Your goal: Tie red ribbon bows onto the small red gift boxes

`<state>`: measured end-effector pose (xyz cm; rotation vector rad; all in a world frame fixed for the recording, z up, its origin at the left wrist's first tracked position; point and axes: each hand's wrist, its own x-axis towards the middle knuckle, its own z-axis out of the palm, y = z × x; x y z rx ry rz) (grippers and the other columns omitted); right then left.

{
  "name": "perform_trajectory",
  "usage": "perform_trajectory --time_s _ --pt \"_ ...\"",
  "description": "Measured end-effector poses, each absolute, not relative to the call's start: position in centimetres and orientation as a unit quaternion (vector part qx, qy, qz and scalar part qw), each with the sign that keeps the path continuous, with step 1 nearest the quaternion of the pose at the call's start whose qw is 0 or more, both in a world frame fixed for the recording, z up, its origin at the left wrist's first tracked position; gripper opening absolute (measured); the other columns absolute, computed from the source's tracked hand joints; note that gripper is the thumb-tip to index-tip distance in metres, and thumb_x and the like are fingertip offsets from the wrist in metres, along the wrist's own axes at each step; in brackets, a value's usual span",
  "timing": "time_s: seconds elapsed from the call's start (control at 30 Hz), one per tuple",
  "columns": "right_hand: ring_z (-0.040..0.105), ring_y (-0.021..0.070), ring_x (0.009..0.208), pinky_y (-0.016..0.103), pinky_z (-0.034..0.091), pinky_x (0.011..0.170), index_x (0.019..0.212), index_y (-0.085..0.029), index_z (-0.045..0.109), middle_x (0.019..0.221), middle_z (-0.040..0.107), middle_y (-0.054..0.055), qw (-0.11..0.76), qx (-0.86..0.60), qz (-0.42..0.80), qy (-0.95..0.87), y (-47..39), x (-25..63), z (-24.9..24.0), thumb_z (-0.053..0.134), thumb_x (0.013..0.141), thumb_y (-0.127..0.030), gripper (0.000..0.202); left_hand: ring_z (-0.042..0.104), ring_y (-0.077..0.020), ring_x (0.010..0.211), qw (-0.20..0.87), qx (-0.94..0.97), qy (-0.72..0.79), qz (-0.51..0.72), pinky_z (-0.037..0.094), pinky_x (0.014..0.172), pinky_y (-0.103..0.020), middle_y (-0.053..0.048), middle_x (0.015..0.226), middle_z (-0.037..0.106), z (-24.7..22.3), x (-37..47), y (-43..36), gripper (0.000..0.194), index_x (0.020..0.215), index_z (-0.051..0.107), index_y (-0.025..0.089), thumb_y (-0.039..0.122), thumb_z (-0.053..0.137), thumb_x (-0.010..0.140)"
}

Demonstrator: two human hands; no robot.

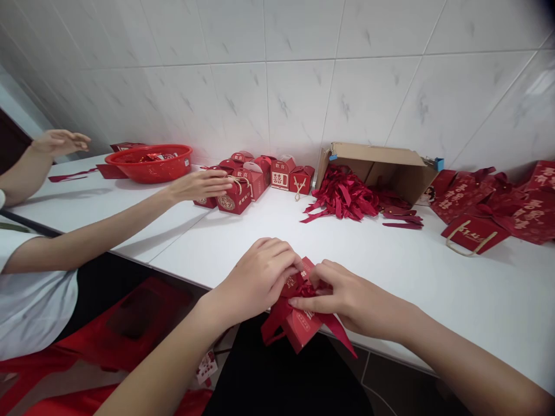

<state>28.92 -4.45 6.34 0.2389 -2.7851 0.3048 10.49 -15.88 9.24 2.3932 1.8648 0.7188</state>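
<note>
At the table's front edge a red gift box with pale lettering lies between my hands, partly over the edge. A dark red ribbon wraps around it, with loose tails hanging to both sides. My left hand is closed at the box's left, its fingertips on the ribbon near the middle. From the right, my right hand pinches the ribbon, thumb and bent fingers close to the bow or knot. My fingers hide much of that knot.
A cardboard box on its side spills a heap of red ribbons. Red boxes with ribbons stand at the right. A co-worker's hand touches several small red boxes. A red basin sits further left.
</note>
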Motion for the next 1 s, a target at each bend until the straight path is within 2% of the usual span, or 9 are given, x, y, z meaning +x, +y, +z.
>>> perform_trajectory --time_s 0.1,0.2,0.3,0.4,0.6,0.7,0.83,1.0 --pt "0.045 0.0169 0.082 0.030 0.044 0.072 0.122 -0.029 0.062 0.093 0.051 0.008 0.177 0.092 0.135 -0.971 -4.2 28.8 6.2 0.047 0.093 -0.015 0.035 0.051 -0.0184 0.087 0.044 0.756 0.614 0.223 0.042 0.083 -0.035 -0.003 0.088 0.057 9.0 10.5 -15.8 0.019 0.088 0.054 0.019 0.008 0.039 0.088" --pt "0.044 0.0164 0.080 0.029 0.043 0.070 0.123 -0.030 0.061 0.088 0.049 0.006 0.184 0.104 0.151 -0.966 -4.0 28.7 6.0 0.050 0.092 -0.017 0.035 0.050 -0.0174 0.090 0.143 0.752 0.610 0.206 0.045 0.082 -0.032 -0.005 0.097 0.052 9.1 10.2 -16.0 0.017 0.091 0.052 0.019 0.011 0.037 0.089" --pt "0.043 0.0160 0.079 0.028 0.043 0.069 0.121 -0.030 0.062 0.085 0.048 0.005 0.189 0.110 0.152 -0.964 -3.9 28.7 5.9 0.050 0.092 -0.017 0.035 0.046 -0.0181 0.108 0.211 0.759 0.584 0.196 0.044 0.092 -0.032 -0.005 0.111 0.048 9.2 9.7 -16.0 0.020 0.089 0.051 0.021 0.005 0.042 0.081" --pt "0.044 0.0167 0.082 0.030 0.043 0.072 0.121 -0.033 0.061 0.087 0.049 0.005 0.179 0.101 0.158 -0.966 -3.9 28.7 5.9 0.048 0.093 -0.019 0.034 0.037 -0.0231 0.122 0.215 0.770 0.565 0.202 0.043 0.096 -0.037 -0.006 0.121 0.045 9.0 9.5 -15.7 0.025 0.083 0.049 0.021 0.000 0.046 0.070" --pt "0.047 0.0186 0.092 0.032 0.045 0.078 0.115 -0.033 0.066 0.099 0.053 0.006 0.154 0.086 0.210 -0.962 -3.9 28.7 6.1 0.049 0.093 -0.025 0.029 0.038 -0.0250 0.121 0.232 0.794 0.498 0.261 0.043 0.097 -0.039 -0.008 0.115 0.050 8.3 9.5 -14.7 0.024 0.069 0.043 0.020 -0.002 0.050 0.061" --pt "0.049 0.0177 0.091 0.030 0.047 0.076 0.115 -0.029 0.066 0.104 0.053 0.008 0.147 0.086 0.240 -0.956 -3.8 28.8 6.0 0.048 0.093 -0.024 0.029 0.038 -0.0265 0.123 0.240 0.795 0.473 0.294 0.042 0.098 -0.040 -0.008 0.119 0.052 8.2 9.4 -14.6 0.021 0.067 0.045 0.019 0.000 0.053 0.062" --pt "0.049 0.0173 0.091 0.030 0.048 0.076 0.115 -0.029 0.066 0.103 0.053 0.007 0.138 0.074 0.271 -0.950 -3.7 28.9 6.0 0.049 0.093 -0.025 0.028 0.037 -0.0273 0.124 0.213 0.790 0.492 0.299 0.036 0.103 -0.044 -0.007 0.123 0.054 8.1 9.0 -14.5 0.018 0.065 0.049 0.019 0.002 0.056 0.064" --pt "0.047 0.0161 0.088 0.028 0.047 0.075 0.113 -0.030 0.067 0.097 0.050 0.006 0.154 0.084 0.251 -0.952 -3.7 28.9 6.2 0.045 0.094 -0.023 0.029 0.042 -0.0237 0.117 0.258 0.771 0.475 0.337 0.039 0.101 -0.041 -0.006 0.105 0.059 7.7 9.5 -14.4 0.015 0.069 0.046 0.020 0.008 0.053 0.074"
